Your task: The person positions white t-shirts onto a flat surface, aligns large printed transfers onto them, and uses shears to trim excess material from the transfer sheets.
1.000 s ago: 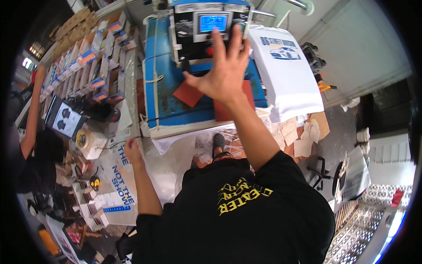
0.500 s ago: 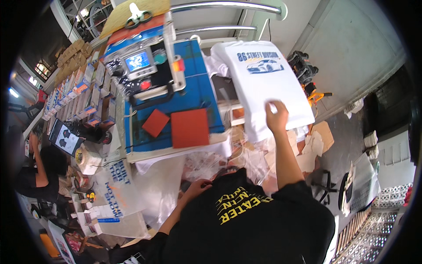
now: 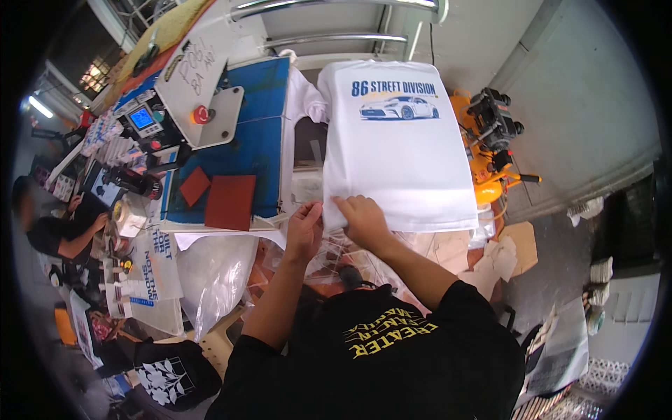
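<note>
A white T-shirt [image 3: 406, 164] is stretched over a flat platen, with a blue printed car and lettering near its far end. My left hand [image 3: 305, 227] is at the shirt's near left edge, fingers pinched together at the fabric there. My right hand [image 3: 365, 222] lies right beside it over the near left corner, its fingers bent onto the white cloth. The thumb of that hand is hidden from view. Both hands are close together but apart, and the shirt's upper face looks mostly smooth.
Left of the shirt stands a press machine with a blue surface [image 3: 245, 150], two red pads [image 3: 229, 203] and a red button [image 3: 201, 115]. An orange compressor [image 3: 490, 183] is on the right. Clear plastic [image 3: 217, 280] hangs below. Another person [image 3: 70, 234] sits far left.
My left hand has risen from beside my body to the shirt's near left edge. My right hand has moved left across the shirt to join it. The view has shifted.
</note>
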Action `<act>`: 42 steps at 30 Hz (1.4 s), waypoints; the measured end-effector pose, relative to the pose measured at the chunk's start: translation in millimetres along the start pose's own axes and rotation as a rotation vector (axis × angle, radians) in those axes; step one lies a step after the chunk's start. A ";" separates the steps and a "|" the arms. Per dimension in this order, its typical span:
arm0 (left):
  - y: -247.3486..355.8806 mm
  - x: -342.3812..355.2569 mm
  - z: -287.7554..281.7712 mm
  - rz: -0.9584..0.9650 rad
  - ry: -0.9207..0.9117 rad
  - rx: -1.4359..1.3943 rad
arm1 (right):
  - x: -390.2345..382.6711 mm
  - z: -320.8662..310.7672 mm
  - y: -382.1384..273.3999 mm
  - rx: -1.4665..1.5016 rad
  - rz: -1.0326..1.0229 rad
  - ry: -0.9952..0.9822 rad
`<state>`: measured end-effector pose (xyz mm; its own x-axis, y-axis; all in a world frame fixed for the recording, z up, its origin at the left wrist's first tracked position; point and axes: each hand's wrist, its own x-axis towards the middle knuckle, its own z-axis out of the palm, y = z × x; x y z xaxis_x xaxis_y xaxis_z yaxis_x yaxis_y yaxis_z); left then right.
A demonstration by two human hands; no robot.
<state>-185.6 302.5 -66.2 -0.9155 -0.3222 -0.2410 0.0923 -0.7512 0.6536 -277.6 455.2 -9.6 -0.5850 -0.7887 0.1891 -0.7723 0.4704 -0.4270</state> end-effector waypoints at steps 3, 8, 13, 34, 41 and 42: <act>10.8 -4.0 13.7 0.028 0.057 0.062 | 31.4 -53.0 2.3 0.297 -0.060 0.375; -3.5 -22.7 35.7 -0.249 -0.052 -0.290 | -17.8 -200.6 -29.1 0.337 -0.389 -0.042; -28.0 -9.0 22.7 -0.071 0.074 -0.420 | -64.0 -250.7 -40.1 1.034 -0.874 -1.100; -6.5 -197.3 6.6 0.485 -0.781 1.469 | -143.3 -135.7 -190.7 0.792 -0.483 -1.302; 3.5 -209.6 -38.3 0.195 -0.102 0.908 | -176.9 -224.5 -102.0 0.143 -0.033 -0.140; 20.4 -216.4 -23.8 0.299 -0.056 0.965 | -185.7 -234.4 -93.1 0.155 -0.059 0.036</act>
<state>23.7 343.1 -17.8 -0.9261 -0.3745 0.0455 -0.0123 0.1505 0.9885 -155.1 650.6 202.2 -0.5508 -0.7968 0.2484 -0.7594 0.3551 -0.5452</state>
